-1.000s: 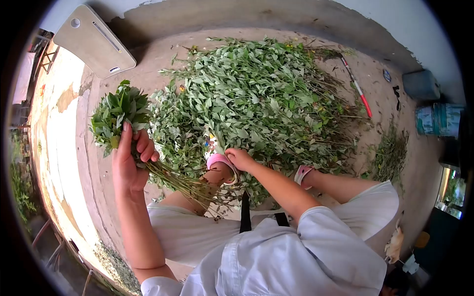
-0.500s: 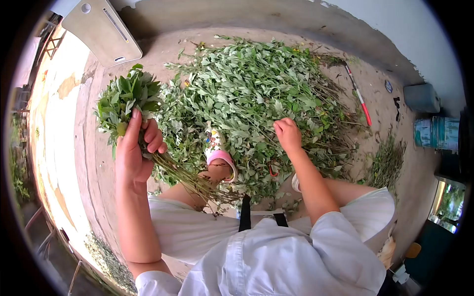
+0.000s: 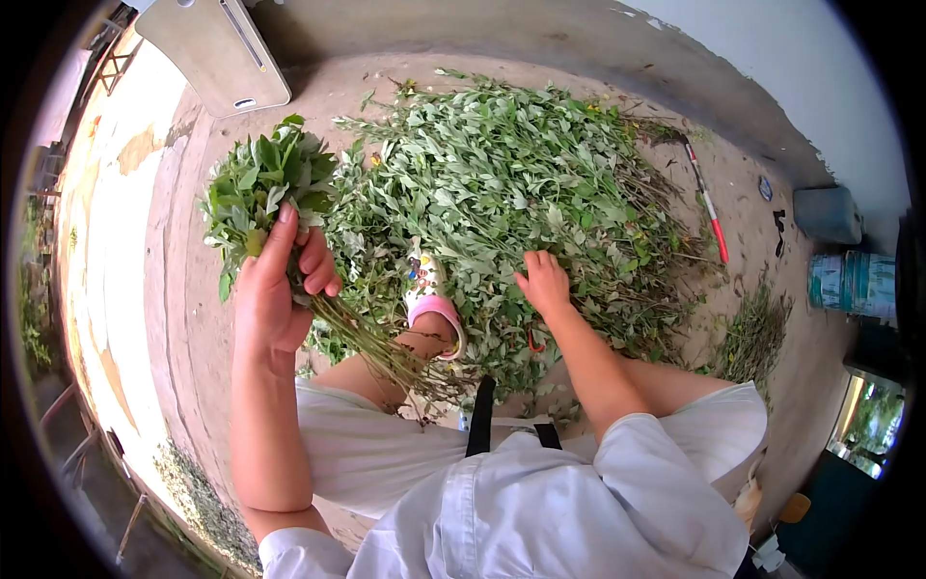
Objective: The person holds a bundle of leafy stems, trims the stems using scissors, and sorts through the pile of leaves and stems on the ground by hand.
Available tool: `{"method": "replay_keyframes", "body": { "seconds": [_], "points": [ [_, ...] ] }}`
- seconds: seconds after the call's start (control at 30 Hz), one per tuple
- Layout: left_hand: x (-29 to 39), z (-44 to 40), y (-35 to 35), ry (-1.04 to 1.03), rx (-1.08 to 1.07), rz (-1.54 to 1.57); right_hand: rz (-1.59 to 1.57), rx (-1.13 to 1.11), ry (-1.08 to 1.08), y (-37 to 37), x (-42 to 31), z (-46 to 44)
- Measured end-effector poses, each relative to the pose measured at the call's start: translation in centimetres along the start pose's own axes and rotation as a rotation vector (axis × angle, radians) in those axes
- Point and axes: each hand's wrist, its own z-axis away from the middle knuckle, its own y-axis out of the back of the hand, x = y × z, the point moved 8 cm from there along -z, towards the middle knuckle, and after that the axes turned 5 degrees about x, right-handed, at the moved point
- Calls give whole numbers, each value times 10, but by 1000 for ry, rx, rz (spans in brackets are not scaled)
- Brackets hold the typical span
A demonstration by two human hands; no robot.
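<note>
My left hand (image 3: 280, 289) is closed around a bunch of leafy stems (image 3: 265, 179), leaves upward and the bare stalks trailing down to the right over my leg. A broad heap of cut leafy plants (image 3: 502, 164) lies on the floor in front of me, showing green and pale silvery leaf faces. Over the near middle of this heap is my right hand (image 3: 545, 282), its thumb apart from the fingers and no stem visible in it. The fingertips are at the leaves; whether they touch them is unclear.
A foot in a white and pink clog (image 3: 429, 294) stands at the heap's near edge. To the right lie a red and white stick (image 3: 709, 203) and a smaller pile of stems (image 3: 757, 333). Blue containers (image 3: 828, 214) stand by the wall. A beige panel (image 3: 217, 58) is at the upper left.
My right hand has shifted slightly left, and its thumb has come away from the fingers. My left hand, still holding the bunch, appears a little further right as the view shifts.
</note>
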Motion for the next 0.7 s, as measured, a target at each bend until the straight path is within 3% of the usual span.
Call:
{"method": "replay_keyframes", "body": {
  "seconds": [0.13, 0.2, 0.23, 0.27, 0.33, 0.37, 0.47, 0.57, 0.7],
  "points": [
    [1, 0, -2, -6, 17, -25, 38, 55, 61, -13, -15, -4],
    [-1, 0, -3, 5, -4, -20, 244, 88, 42, -15, -13, -10],
    [-1, 1, -6, 1, -17, -23, 257, -89, -2, -26, -6, -15],
    [-2, 0, -6, 20, -22, -13, 254, -82, 5, -22, -4, -18],
    [-2, -4, -3, -18, -4, -82, -348, -44, -121, 2, -5, -24],
    [-2, -5, 0, -7, 43, -70, -545, 101, -63, 17, -4, -29],
    [-4, -17, 18, -58, 112, -51, -882, -22, -132, 62, -5, -30],
    [-10, -25, 24, -72, 132, -1, -1127, -51, 6, 104, -13, -18],
    [-13, -30, 16, -104, 89, 103, -1110, -108, 91, 148, -23, 2]
  ]
}}
